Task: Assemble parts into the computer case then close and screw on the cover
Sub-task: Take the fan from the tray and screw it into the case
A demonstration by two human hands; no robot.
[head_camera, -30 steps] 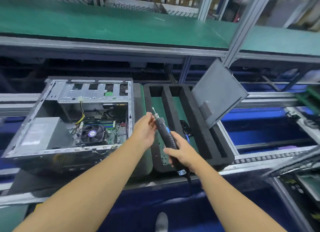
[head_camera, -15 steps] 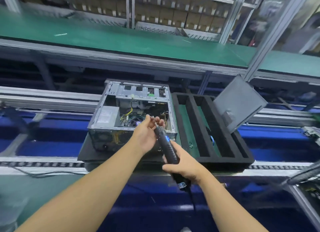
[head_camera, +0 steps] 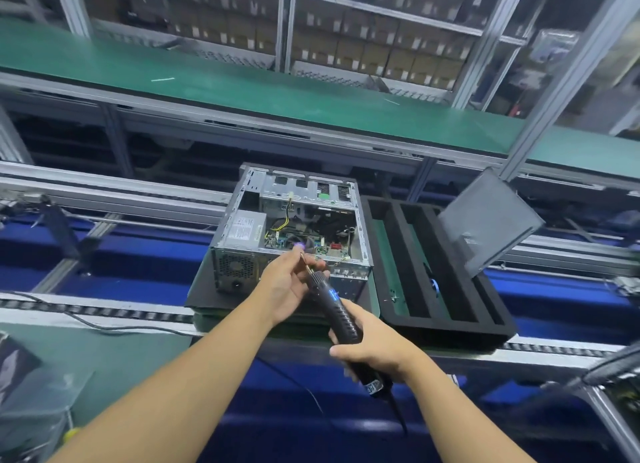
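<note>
From the head camera, the right hand (head_camera: pixel 370 350) grips a rigid electric screwdriver (head_camera: pixel 337 312) mid-barrel; the left hand (head_camera: pixel 291 282) pinches its bit. The open computer case (head_camera: pixel 294 234) sits beyond, probably heavy, sharp-edged; its cover (head_camera: pixel 488 220) leans nearby.

Nothing is reading clearly: the power supply label (head_camera: pixel 246 227) beyond the hands is showing only blurred print.
</note>
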